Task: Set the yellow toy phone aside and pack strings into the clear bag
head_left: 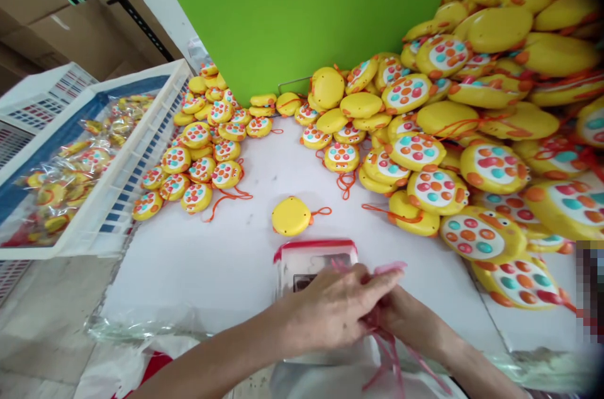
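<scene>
My left hand (337, 308) lies over the near end of a stack of clear zip bags with red strips (311, 254) on the white table (226, 260). My right hand (406, 317) is mostly hidden under the left one; together they pinch a thin pink-edged bag (389, 269) at its top, and pink strips trail down toward me. A single yellow duck-shaped toy (291, 216) with an orange cord lies face down just beyond the bags.
A big heap of yellow toys with coloured buttons (495, 109) fills the right side. A smaller group (202, 160) lies at the left against a green board (292, 9). A white crate (94, 153) at the far left holds bagged toys.
</scene>
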Demonstrator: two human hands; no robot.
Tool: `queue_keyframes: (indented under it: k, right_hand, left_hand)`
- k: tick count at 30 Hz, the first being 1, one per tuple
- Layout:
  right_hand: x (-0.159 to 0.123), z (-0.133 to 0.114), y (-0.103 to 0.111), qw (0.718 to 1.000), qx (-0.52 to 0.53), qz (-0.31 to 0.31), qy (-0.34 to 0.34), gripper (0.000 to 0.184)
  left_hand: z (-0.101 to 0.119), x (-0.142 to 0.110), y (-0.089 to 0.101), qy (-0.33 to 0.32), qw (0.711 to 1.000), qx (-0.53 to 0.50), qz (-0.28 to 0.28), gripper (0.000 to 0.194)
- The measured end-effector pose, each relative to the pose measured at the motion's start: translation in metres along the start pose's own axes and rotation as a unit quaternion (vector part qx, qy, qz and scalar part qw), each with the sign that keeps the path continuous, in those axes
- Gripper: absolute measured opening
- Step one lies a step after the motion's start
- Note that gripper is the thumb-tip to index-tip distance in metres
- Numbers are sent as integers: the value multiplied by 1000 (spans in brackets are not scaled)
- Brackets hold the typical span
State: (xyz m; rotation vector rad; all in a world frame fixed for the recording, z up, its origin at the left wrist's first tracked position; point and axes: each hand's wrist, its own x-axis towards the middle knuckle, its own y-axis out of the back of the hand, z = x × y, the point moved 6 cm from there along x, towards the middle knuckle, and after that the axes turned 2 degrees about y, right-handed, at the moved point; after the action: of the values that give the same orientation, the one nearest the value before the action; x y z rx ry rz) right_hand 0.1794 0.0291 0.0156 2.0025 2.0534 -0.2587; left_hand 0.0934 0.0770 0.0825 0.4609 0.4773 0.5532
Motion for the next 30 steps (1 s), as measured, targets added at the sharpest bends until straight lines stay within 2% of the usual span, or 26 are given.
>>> queue_keyframes:
  k: [2, 4, 7, 11, 14, 16, 18, 20, 23, 24, 25, 27, 30]
  right_hand:
    - [1, 6, -9, 996, 23, -85, -33, 10]
    - [1, 9, -12, 989, 29, -133, -55, 11]
    - [1, 9, -12, 983, 43, -164, -70, 10]
    - [1, 3, -9, 983, 69, -163, -56, 12]
    - [0, 1, -3, 991, 73, -107, -44, 25]
    - [-2, -1, 4, 997, 66, -31, -22, 32]
    - [-6, -3, 12, 996, 66, 50, 9, 33]
    - [-8, -4, 14, 988, 113, 102, 19, 28]
    - [-6, -2, 9, 955, 262, 140, -14, 25]
    - [-5, -1, 9, 937, 309, 161, -32, 27]
    - [-4, 1, 10, 917, 347, 190, -49, 31]
    - [-3, 2, 15, 881, 394, 250, -75, 36]
    - [-1, 2, 21, 851, 427, 286, -105, 36]
  left_hand:
    - [-5, 1, -10, -6, 993, 66, -100, 64]
    - [-15, -2, -14, 22, 988, 63, -140, 61]
    - [-25, -7, -15, 61, 989, 18, -132, 56]
    - [-29, -10, -13, 65, 994, -30, -84, 32]
    - [-30, -9, -9, 72, 995, -57, -46, 17]
    - [-31, -8, -8, 74, 993, -91, -22, 24]
    - [-34, -5, -15, 91, 981, -169, -18, 35]
    - [-38, -1, -31, 133, 943, -302, -37, 39]
    - [-41, 3, -61, 206, 833, -509, -68, 42]
    - [-40, 3, -68, 213, 811, -539, -77, 42]
    - [-40, 3, -71, 212, 807, -545, -86, 41]
    - [-42, 2, -67, 197, 842, -496, -80, 34]
    - [-52, -4, -38, 187, 901, -392, 26, 23]
